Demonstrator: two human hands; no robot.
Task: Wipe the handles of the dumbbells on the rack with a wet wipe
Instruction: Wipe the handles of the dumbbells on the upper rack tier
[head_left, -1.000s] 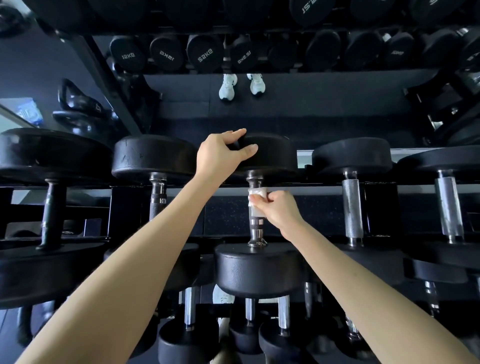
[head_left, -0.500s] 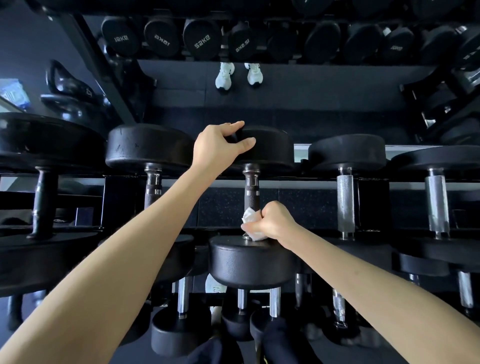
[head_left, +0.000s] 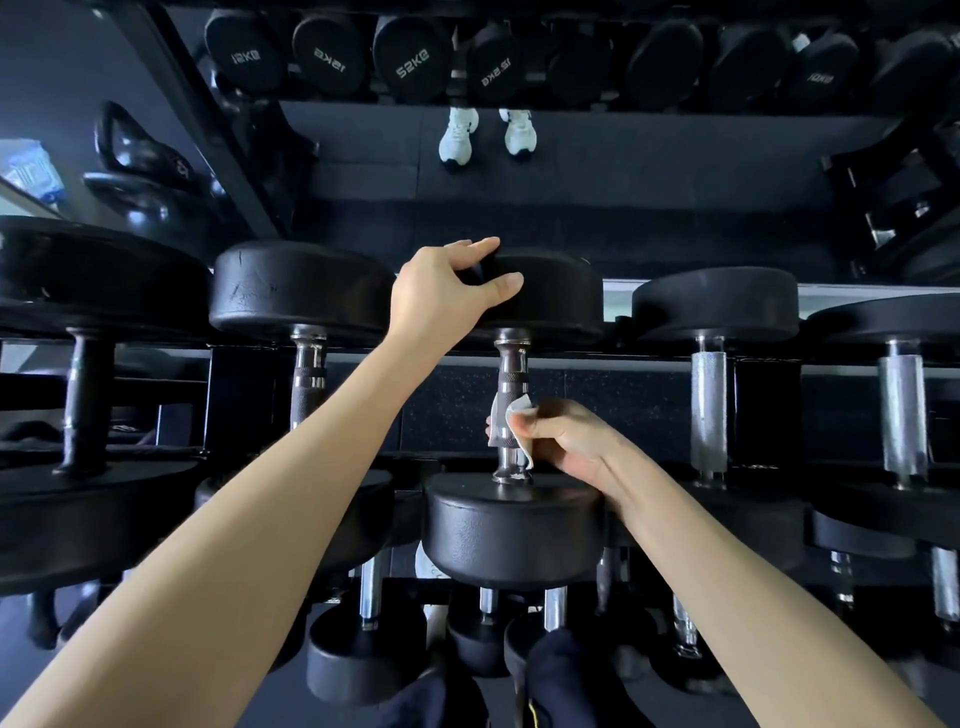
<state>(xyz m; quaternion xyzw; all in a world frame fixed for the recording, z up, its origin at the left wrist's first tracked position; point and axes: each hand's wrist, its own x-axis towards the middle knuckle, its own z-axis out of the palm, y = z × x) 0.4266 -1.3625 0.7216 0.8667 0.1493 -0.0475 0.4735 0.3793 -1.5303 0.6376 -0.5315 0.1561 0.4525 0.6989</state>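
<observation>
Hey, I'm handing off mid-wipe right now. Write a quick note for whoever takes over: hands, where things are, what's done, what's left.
Left hand grips the far head of the middle dumbbell.
Right hand pinches the wet wipe against the lower part of that dumbbell's handle.
Done: the wipe is on this handle; which other handles are already wiped cannot be told.
Left: finish this handle, then move to the neighbours, such as the silver handle to the right.
</observation>
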